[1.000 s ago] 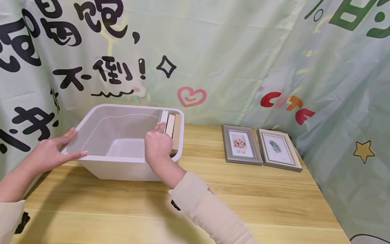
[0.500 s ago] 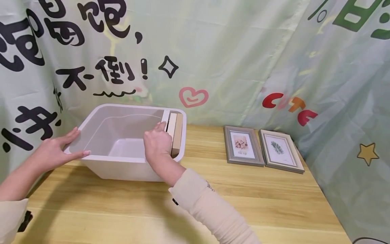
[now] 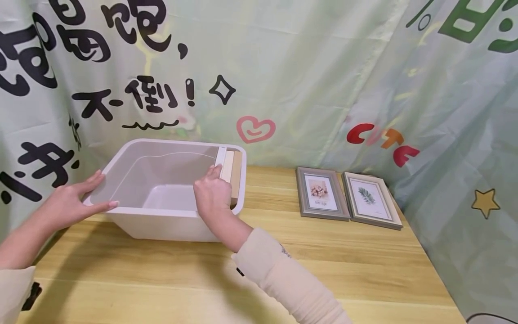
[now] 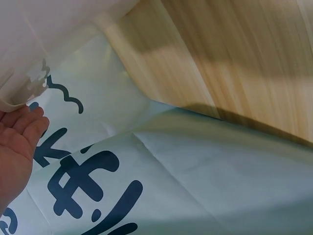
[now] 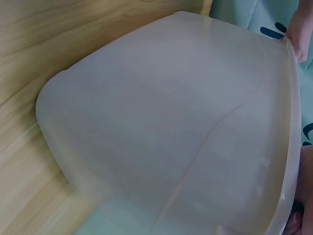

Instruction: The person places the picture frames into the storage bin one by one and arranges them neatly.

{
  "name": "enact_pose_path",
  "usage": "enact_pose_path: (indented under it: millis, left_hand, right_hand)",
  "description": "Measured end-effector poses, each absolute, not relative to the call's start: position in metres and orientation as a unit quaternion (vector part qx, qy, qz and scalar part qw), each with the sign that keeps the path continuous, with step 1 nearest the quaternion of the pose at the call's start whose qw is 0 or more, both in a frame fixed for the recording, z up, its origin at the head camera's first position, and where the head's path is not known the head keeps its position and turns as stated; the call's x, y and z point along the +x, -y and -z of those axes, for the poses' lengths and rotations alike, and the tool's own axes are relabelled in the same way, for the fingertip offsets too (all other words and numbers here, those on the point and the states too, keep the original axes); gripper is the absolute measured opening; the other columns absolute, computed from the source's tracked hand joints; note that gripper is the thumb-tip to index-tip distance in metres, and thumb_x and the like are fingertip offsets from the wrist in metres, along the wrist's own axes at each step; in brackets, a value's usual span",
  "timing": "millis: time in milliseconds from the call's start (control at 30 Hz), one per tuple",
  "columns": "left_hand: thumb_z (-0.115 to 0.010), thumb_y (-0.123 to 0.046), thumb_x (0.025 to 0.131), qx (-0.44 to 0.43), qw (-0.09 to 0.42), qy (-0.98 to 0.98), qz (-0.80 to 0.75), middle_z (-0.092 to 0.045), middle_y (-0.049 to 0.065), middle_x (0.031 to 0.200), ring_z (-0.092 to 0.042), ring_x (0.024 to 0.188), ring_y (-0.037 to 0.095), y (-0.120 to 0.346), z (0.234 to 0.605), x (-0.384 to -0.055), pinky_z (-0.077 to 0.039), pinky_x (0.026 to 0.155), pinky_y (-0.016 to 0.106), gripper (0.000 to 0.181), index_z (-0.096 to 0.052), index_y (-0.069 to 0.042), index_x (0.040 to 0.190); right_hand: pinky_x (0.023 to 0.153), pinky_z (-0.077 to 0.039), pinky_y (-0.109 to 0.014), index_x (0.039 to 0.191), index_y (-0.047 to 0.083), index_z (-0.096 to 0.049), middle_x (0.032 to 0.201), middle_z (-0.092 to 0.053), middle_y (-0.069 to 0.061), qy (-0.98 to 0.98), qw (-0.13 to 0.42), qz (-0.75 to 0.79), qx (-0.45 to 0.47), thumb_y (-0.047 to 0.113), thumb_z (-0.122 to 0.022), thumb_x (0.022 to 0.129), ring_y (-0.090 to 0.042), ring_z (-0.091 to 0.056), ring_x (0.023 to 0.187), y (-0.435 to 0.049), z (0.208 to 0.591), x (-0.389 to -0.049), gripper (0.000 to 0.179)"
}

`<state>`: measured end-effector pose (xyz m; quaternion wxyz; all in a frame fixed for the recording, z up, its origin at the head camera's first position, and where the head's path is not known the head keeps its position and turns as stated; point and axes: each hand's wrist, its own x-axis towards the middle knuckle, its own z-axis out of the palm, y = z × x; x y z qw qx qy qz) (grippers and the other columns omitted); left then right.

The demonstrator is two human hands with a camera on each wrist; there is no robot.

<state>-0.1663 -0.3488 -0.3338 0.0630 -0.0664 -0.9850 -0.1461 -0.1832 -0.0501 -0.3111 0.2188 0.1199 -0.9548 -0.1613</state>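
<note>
A pale plastic bin point(image 3: 162, 218) stands on the table. My left hand point(image 3: 73, 202) grips its left rim, thumb toward the near side and fingers on the far side. Inside, along the right wall, stand a white frame-like piece point(image 3: 221, 156), a cream one point(image 3: 228, 165) and a brown one point(image 3: 237, 175), all on edge and side by side. My right hand point(image 3: 213, 191) reaches over the near rim with curled fingers and holds the white piece; its fingertips are largely hidden. In the right wrist view, the bin's outer wall point(image 5: 146, 98) fills most of the picture.
Two picture frames lie face up to the right on the wooden table point(image 3: 162, 279): a grey one with a flower print point(image 3: 321, 193) and a cream one with a leaf print point(image 3: 370, 199). A printed curtain point(image 3: 299, 81) hangs close behind and beside the table.
My right hand has shifted slightly right with the white piece, and the gap between it and the cream one has narrowed. The left hand keeps its hold on the rim.
</note>
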Motion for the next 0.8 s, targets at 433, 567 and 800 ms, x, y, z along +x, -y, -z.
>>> enact_pose_path:
  millis: [433, 567, 800]
  left_hand:
    - [-0.068, -0.049, 0.077, -0.061, 0.053, 0.986, 0.145, -0.031, 0.03, 0.141, -0.038, 0.11, 0.064, 0.349, 0.334, -0.166, -0.038, 0.08, 0.067, 0.09, -0.028, -0.001, 0.143]
    - [-0.068, -0.048, 0.076, -0.067, 0.061, 0.986, 0.141, -0.032, 0.028, 0.142, -0.039, 0.109, 0.063, 0.349, 0.334, -0.165, -0.039, 0.079, 0.065, 0.089, -0.031, 0.0, 0.141]
    - [-0.068, -0.048, 0.076, -0.074, 0.068, 0.987, 0.128, -0.033, 0.027, 0.141, -0.04, 0.108, 0.063, 0.348, 0.332, -0.165, -0.04, 0.078, 0.065, 0.089, -0.032, 0.001, 0.141]
  right_hand:
    - [0.035, -0.038, -0.021, 0.107, 0.006, -0.071, 0.104, -0.071, -0.005, 0.92, 0.349, 0.11, 0.14, 0.027, -0.057, 0.085, -0.009, -0.055, 0.045, 0.038, 0.313, -0.184, 0.033]
    - [0.033, -0.035, -0.019, 0.064, 0.009, -0.069, 0.063, -0.066, 0.001, 0.834, 0.514, 0.104, 0.173, 0.023, -0.059, 0.079, -0.008, -0.048, 0.038, 0.027, 0.315, -0.189, 0.022]
    - [0.037, -0.035, -0.019, 0.055, 0.014, -0.058, 0.054, -0.057, 0.003, 0.802, 0.538, 0.022, 0.257, 0.028, -0.066, 0.075, -0.013, -0.048, 0.046, 0.0, 0.303, -0.193, 0.025]
